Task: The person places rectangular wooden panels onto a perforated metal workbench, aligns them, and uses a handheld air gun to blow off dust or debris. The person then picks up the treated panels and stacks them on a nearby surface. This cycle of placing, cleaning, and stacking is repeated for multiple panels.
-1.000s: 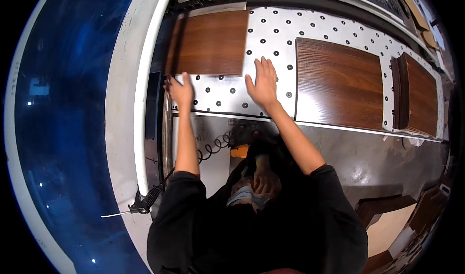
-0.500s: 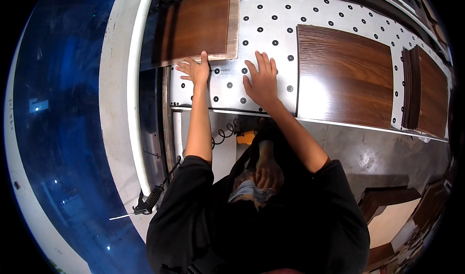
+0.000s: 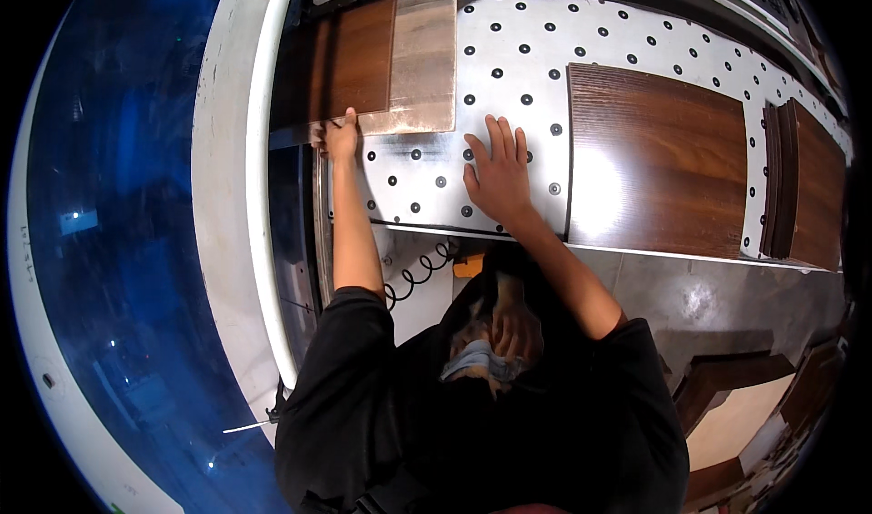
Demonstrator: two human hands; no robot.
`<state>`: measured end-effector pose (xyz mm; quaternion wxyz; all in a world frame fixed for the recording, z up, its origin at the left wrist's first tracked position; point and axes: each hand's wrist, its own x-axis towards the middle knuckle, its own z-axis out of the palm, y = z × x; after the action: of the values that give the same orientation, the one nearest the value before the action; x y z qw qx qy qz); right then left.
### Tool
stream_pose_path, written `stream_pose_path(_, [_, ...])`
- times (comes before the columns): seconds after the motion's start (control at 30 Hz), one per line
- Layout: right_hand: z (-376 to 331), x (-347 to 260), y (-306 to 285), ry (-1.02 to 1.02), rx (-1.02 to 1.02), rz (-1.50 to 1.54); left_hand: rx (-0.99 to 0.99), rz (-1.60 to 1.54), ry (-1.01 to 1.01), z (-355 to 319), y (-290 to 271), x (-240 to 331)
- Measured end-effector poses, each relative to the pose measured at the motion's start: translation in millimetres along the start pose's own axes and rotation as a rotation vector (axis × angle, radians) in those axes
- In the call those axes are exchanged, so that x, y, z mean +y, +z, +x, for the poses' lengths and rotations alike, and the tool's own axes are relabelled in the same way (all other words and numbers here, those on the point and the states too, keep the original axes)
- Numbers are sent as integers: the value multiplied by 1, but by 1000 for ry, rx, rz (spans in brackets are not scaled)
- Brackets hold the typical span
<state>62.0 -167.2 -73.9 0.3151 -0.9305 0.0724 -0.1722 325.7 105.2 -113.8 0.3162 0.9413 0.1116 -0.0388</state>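
Nearest my viewpoint, two short black sleeves (image 3: 338, 341) rise from the lower edge, with bare forearms reaching up from them. Between the forearms I can make out a coiled black cable (image 3: 420, 276) and, just beside it, a small orange object (image 3: 469, 266) too hidden to identify. To the lower right, brown and pale panels (image 3: 740, 414) sit on the grey floor (image 3: 695, 298). Farther up comes a white counter (image 3: 498, 49) dotted with round black spots. My right hand (image 3: 500, 173) is over its middle, palm down, fingers spread and holding nothing; I cannot tell whether it rests on the surface. My left hand (image 3: 340, 138) is at the near edge of a dark brown wood-grain board (image 3: 359, 60) at the counter's left end, its thumb against that edge and the other fingers bent; I cannot tell whether it grips. That board lies flat over a paler, worn-looking board (image 3: 422, 69), which shows along the right side and the near edge. Right of my right hand, a larger brown board (image 3: 658, 160) lies flat and shiny, and beyond it, at the right end, is a stack of brown boards (image 3: 813, 187). Along the left side runs a white bar (image 3: 258, 196), with a dark blue glossy surface (image 3: 118, 242) past it.
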Motion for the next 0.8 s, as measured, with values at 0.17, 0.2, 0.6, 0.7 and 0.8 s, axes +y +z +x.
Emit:
stream_pose_path(0.17, [2, -5, -3, 11, -65, -29, 34, 194, -148, 29, -30, -20])
stream_pose_path(0.2, [3, -5, -3, 15, -61, -48, 54, 186, -166, 31, -25, -18])
stream_pose_path(0.6, [86, 14, 11, -161, -172, -82, 332, 164, -120, -3, -5, 0])
stream_pose_path(0.7, [91, 23, 13, -274, -194, -159, 343, 131, -69, -4, 1, -1])
stream_pose_path(0.8, [85, 21, 17, -309, -186, -220, 362, 147, -12, -3, 5, -15])
